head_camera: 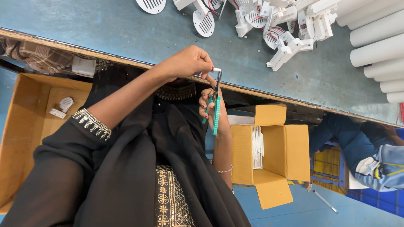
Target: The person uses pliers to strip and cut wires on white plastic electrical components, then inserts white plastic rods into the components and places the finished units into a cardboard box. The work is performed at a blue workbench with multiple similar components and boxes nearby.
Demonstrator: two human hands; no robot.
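- Left hand [187, 63] is pinching a small white part [216, 69] at the bench [126, 33] edge, fingers closed.
- Right hand [208, 105] is gripping green-handled pliers [215, 107], whose nose is meeting the part.
- Step, as judged: trimming or crimping the part.
- Next move calls for a steady squeeze, part held still.

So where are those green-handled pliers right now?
In the head view they sit just right of centre: the green-handled pliers are gripped in the right hand, their tip meeting a small white piece pinched by the left hand, at the blue table edge.
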